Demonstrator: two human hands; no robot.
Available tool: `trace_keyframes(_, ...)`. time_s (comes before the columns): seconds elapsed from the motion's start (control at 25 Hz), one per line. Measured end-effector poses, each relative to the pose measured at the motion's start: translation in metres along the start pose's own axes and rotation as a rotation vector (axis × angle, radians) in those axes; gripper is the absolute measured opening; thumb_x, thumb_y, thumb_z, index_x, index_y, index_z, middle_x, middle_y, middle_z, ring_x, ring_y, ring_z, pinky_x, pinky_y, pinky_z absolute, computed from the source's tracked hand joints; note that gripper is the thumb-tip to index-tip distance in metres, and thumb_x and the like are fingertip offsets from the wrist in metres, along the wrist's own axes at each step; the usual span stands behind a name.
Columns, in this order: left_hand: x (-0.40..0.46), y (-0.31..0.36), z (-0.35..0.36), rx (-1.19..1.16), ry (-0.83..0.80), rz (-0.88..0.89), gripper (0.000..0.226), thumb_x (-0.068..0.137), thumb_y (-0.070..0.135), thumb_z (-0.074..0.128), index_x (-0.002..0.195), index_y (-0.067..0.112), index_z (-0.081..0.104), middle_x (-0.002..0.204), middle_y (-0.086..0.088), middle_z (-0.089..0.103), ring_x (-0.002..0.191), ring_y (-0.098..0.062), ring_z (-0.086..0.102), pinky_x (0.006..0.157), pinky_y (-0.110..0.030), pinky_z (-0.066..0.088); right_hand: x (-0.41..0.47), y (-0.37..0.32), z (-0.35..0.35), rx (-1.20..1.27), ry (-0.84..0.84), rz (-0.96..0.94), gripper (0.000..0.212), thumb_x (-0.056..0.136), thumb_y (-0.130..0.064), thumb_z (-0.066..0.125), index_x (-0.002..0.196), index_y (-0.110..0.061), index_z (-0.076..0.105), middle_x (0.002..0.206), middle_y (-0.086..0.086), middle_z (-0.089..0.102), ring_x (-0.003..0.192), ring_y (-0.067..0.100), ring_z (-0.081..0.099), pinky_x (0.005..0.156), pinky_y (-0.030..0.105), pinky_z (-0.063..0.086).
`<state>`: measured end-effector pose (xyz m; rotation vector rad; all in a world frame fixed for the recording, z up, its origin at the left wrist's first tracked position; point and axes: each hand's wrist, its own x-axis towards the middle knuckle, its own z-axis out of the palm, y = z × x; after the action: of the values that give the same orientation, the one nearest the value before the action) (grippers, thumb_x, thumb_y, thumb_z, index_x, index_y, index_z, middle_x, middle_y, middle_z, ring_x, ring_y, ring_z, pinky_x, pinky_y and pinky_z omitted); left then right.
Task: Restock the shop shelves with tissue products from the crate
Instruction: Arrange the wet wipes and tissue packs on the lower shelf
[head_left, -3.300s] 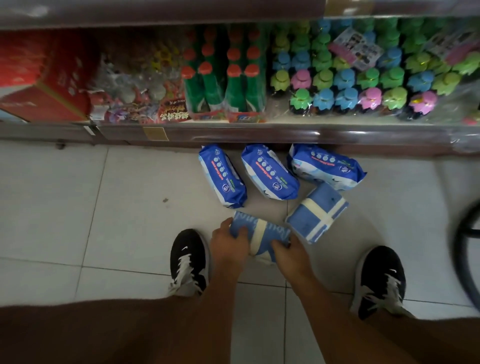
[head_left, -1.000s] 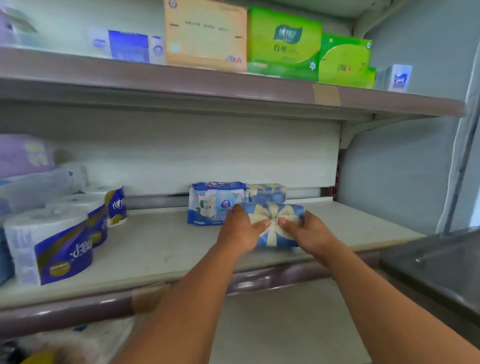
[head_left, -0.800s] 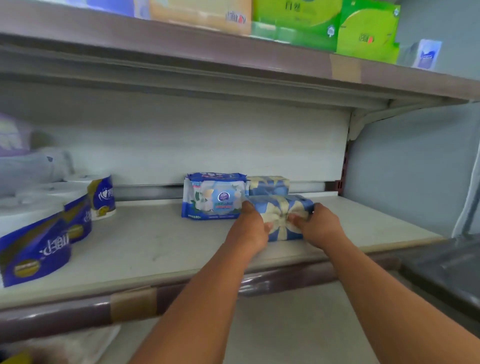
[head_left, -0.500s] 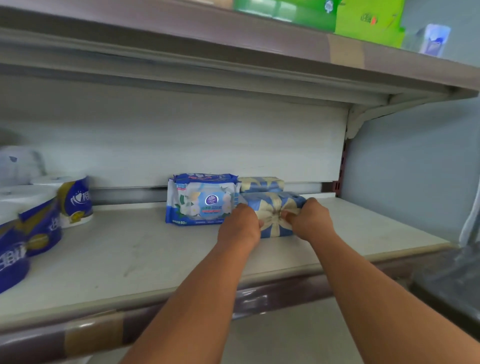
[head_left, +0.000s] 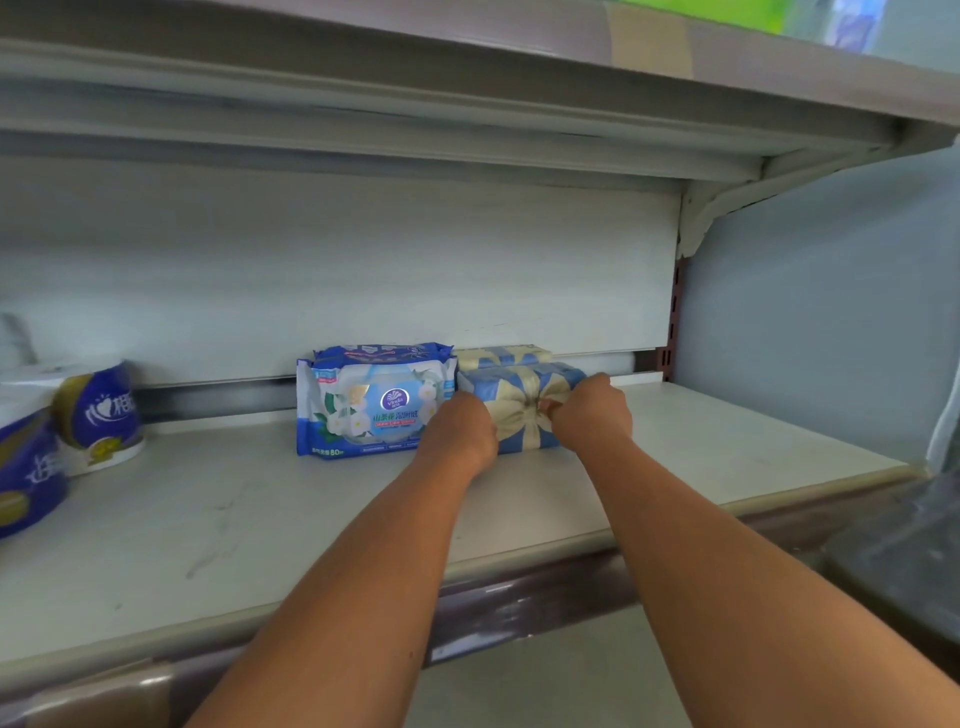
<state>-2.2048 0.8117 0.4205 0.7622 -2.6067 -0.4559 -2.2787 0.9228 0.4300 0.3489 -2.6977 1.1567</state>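
Tissue pack in blue wrap with a cream ribbon-and-bow print (head_left: 522, 410) sits on the pale grey shelf board (head_left: 218, 525), and I take it as my landmark. My left hand (head_left: 460, 431) curls round its left end, knuckles toward me, and my right hand (head_left: 589, 410) grips its right end, thumb tucked at the bow, so both of my hands are closed on this one pack. Its underside seems to rest on the board, though my hands hide much of the lower edge

Directly behind the pack, against the white back panel (head_left: 363, 270), lies a second blue pack with cream bands (head_left: 501, 356), only its top showing above the first. Touching the pack's left end stands a blue-and-white soft packet of wet wipes with white flowers and a round purple logo (head_left: 374, 402), upright on its long edge, front facing me. Well to the left of the pack, near the back panel, stands a white toilet roll in a dark blue and gold wrapper (head_left: 98, 415), and nearer me than that a second such roll (head_left: 26, 467), cut off by the frame edge. Above the pack runs the underside of the upper grey shelf (head_left: 415, 104), with blurred green boxes (head_left: 727, 13) on top of it, up to the right. To the right of the pack the board carries nothing as far as the grey side wall (head_left: 810, 322)
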Motion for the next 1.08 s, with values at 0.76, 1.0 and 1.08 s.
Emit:
trace_keyframes(0.76,0.015,0.007,0.006,-0.076,-0.012,-0.055,0.068,0.096,0.013,0.052,0.147,-0.008,0.011,0.143,-0.019,0.043,0.127,-0.031,0.048,0.094,-0.032,0.042,0.009,-0.002,0.015,0.105,-0.113,0.008,0.061,0.092,-0.008,0.055,0.140,0.003,0.019,0.145,0.020,0.036,0.133,0.032,0.040,0.103,0.033,0.037)
trace_keyframes(1.0,0.011,0.010,0.006,-0.085,-0.054,-0.041,0.068,0.098,0.011,0.046,0.147,-0.009,0.004,0.147,-0.021,0.038,0.131,-0.034,0.044,0.097,-0.035,0.038,0.011,0.000,0.017,0.111,-0.086,0.004,0.060,0.090,-0.006,0.054,0.138,0.004,0.020,0.141,0.021,0.039,0.130,0.033,0.043,0.101,0.034,0.039)
trace_keyframes(1.08,0.012,0.011,0.008,-0.088,-0.059,-0.045,0.069,0.098,0.010,0.046,0.148,-0.008,0.001,0.147,-0.021,0.037,0.131,-0.034,0.043,0.097,-0.035,0.038,0.011,0.001,0.017,0.100,-0.104,0.003,0.063,0.090,-0.006,0.054,0.140,0.003,0.017,0.143,0.021,0.037,0.131,0.033,0.042,0.101,0.034,0.038)
